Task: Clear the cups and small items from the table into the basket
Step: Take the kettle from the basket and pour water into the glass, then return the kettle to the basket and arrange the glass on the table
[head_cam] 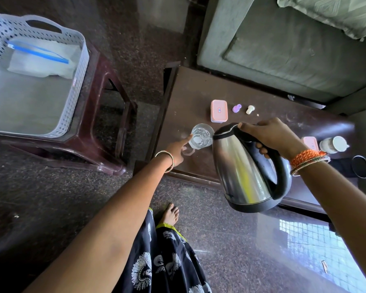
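A clear glass cup (202, 135) with water in it stands on the dark brown table (190, 98). My left hand (178, 150) grips the cup's handle, its index finger along the rim. My right hand (273, 135) holds a steel electric kettle (245, 168) by its black handle, tilted with the spout at the cup's right rim. Behind the cup lie a pink lidded box (219, 111), a small purple piece (236, 108) and a small white piece (250, 109). The grey perforated basket (78, 81) sits far left on a stool.
The basket holds a zip bag (40, 58) with a blue seal and rests on a maroon plastic stool (106, 115). To the right on the table are another pink box (310, 142), a white-lidded jar (334, 144) and a black round base (360, 167). A grey sofa (283, 49) lies behind.
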